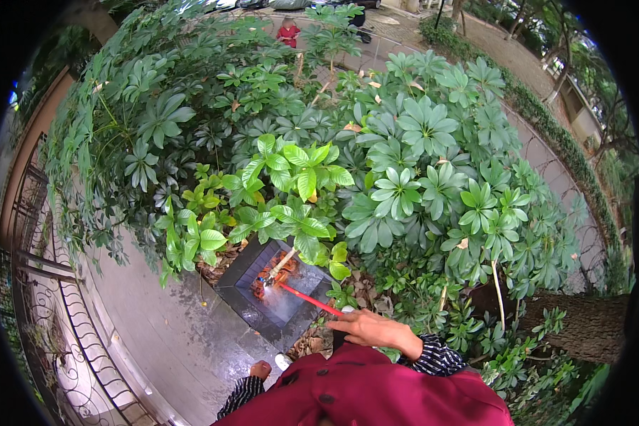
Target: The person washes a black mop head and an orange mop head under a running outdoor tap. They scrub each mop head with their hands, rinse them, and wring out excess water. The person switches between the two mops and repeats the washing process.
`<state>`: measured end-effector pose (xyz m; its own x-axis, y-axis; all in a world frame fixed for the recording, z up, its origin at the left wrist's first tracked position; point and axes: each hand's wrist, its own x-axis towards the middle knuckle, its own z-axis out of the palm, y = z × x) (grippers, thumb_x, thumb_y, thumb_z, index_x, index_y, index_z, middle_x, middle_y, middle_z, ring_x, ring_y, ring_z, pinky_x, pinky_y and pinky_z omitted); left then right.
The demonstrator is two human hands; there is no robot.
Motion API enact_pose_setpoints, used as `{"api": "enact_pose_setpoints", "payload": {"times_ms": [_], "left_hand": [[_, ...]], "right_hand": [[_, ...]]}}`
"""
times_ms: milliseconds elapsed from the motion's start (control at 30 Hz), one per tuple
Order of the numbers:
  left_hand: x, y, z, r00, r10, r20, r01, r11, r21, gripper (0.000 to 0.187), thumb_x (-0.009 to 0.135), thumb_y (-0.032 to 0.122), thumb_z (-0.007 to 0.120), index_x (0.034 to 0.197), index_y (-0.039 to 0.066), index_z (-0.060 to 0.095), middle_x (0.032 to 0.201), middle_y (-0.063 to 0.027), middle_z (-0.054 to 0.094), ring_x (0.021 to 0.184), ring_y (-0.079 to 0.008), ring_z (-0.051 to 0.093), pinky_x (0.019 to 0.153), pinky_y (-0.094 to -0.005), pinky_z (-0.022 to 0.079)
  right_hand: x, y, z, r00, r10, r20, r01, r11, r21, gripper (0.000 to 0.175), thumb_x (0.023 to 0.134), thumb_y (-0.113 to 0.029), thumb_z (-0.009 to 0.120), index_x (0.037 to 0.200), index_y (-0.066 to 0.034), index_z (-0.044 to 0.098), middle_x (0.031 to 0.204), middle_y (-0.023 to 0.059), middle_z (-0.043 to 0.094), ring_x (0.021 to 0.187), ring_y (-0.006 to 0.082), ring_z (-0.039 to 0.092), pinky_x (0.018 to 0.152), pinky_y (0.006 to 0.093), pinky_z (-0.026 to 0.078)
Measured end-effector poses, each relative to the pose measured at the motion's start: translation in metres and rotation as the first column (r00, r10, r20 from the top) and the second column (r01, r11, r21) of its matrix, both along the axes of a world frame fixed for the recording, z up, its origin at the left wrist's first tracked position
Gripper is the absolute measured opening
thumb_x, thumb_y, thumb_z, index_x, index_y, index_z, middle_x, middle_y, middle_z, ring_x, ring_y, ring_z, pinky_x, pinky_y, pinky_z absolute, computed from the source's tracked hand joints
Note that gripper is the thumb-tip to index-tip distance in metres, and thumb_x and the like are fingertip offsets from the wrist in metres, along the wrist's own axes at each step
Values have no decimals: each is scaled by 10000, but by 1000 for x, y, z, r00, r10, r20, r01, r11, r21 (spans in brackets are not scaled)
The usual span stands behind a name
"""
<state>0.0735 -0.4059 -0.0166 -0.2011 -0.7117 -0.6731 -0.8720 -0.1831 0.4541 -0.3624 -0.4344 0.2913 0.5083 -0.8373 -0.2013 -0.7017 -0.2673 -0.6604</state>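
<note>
A thin red hose or rod (311, 301) runs from a dark tiled square basin (234, 294) to the fingers of my right hand (373, 330), palm down before my red vest. Whether those fingers grip it is unclear. At the far end, a small metal fitting (269, 280) sprays water into the basin over an orange-brown patch (283, 270). A pale stem (283, 263) slants down beside the fitting. My left hand (261, 369) is low by my left side, fingers curled, over grey paving (191, 319); its inside is hidden.
Dense leafy shrubs (426, 128) surround the basin's far and right sides. Dry leaves (311, 341) lie around its edge. Black ironwork railing (85, 341) curves along the left, and a thick trunk (575, 325) is at right. A person in red (288, 33) is far off beyond the shrubs.
</note>
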Motion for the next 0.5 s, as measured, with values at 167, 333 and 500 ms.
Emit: {"api": "enact_pose_setpoints", "payload": {"times_ms": [167, 333, 500], "left_hand": [[-29, -4, 9, 979, 66, -191, -53, 996, 69, 188, 768, 251, 610, 809, 68, 608, 678, -95, 647, 597, -184, 641, 562, -312, 517], [-62, -12, 13, 906, 101, -411, -52, 990, 129, 145, 781, 154, 620, 870, 45, 585, 672, -58, 619, 578, -121, 599, 550, -262, 502], [-73, -14, 18, 938, 38, -344, 2, 993, 116, 152, 767, 182, 625, 836, 50, 596, 695, -91, 638, 622, -170, 639, 558, -292, 508]], "right_hand": [[-5, -4, -8, 999, 34, -22, -32, 996, 86, 532, 798, -151, 568, 1292, -82, 385, 1158, 153, 513, 1053, 302, 508, 902, 389, 394], [-12, -11, -1, 1000, 19, -22, -17, 994, 108, 538, 796, -141, 564, 1298, -86, 376, 1164, 154, 514, 1078, 306, 499, 902, 392, 394], [-23, -9, -5, 1000, -15, -26, 18, 992, 122, 539, 794, -132, 565, 1296, -84, 374, 1160, 156, 517, 1078, 305, 499, 895, 398, 402]]}}
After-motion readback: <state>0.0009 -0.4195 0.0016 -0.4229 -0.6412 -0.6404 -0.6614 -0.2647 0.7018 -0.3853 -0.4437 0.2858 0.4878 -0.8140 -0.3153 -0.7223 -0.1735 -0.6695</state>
